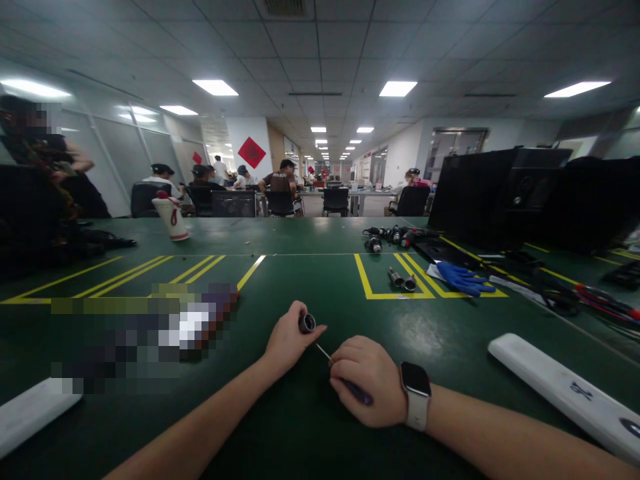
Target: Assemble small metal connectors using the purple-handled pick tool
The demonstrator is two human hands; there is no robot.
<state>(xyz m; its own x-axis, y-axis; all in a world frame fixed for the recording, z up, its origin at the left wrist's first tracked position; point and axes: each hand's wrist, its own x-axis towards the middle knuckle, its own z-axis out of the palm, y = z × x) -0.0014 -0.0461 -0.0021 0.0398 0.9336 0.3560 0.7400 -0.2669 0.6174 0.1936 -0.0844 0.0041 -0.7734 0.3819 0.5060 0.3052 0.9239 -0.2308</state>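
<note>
L. hand [289, 343]: grip closed, thumb & fingertips pinching a small metal cylinder [307, 323] held just above the green surface [310, 280], centre-front. R. hand [367, 380], watch [416, 387] at wrist: grip closed in a fist round the dark handle of a thin screwdriver [359, 393], shaft angled up-left toward the cylinder; whether tip & part touch can't be told. Background, in a yellow-taped box: two spare cylinders [403, 280] w/ blue glove [463, 279] just beside; white bar [565, 387] at far R., black monitor [495, 193] behind.
</note>
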